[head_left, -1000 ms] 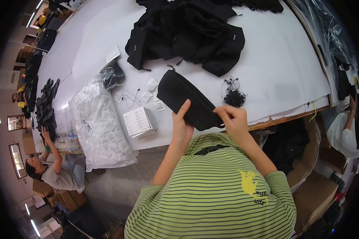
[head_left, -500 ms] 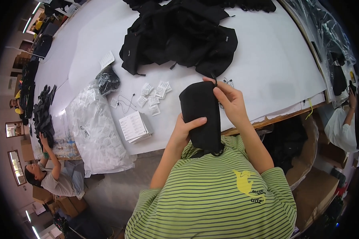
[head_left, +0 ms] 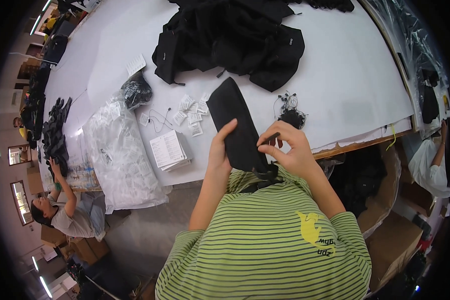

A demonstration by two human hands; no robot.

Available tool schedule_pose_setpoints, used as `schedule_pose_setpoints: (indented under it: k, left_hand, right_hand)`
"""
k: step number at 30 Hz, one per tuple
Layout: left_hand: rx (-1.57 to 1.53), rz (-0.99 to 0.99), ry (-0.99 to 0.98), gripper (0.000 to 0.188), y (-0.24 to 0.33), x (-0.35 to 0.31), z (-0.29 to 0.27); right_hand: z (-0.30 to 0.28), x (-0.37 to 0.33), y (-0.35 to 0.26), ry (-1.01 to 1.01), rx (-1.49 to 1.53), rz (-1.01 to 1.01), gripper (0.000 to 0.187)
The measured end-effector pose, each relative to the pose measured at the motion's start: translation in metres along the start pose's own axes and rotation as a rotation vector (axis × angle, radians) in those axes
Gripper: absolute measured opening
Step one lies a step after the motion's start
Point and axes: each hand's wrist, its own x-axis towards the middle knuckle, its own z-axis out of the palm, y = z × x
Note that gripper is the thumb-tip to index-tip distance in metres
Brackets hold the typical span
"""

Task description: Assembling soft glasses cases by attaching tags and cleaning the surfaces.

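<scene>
Well, white table (head_left: pixel 345 95), grey floor (head_left: pixel 167 220): your left hand (head_left: pixel 220 151) grips a black pouch (head_left: pixel 231 106), your right hand (head_left: pixel 291 147) pinches a tab (head_left: pixel 269 139).

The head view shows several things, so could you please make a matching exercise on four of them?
1. Black fabric pouch
2. White rectangular printed cards
3. Thin black cords beyond the right hand
4. Large whitish plastic bag

A. In a tangle
B. Overhanging the white tabletop's near edge
C. Held by the left hand
D. In a stack

Pairs: 1-C; 2-D; 3-A; 4-B
</scene>
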Motion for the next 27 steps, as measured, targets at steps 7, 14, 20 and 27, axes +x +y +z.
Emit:
schedule_pose_setpoints:
  k: [7,14,20,27]
  left_hand:
    - [-0.054,0.071,0.035,0.020,0.008,0.005,-0.012]
    - [0.093,0.115,-0.096,0.036,-0.006,0.015,0.006]
    - [0.192,-0.064,-0.285,0.038,-0.022,0.003,0.031]
    - [1.435,0.945,-0.541,0.087,0.007,0.019,0.042]
  right_hand:
    - [-0.005,-0.004,0.003,-0.207,0.001,0.091,0.011]
    - [-0.015,-0.022,0.010,0.084,-0.575,-0.161,0.066]
    - [-0.016,-0.043,0.029,0.229,-0.566,-0.250,0.069]
    - [-0.052,-0.082,-0.002,0.267,0.047,-0.096,0.044]
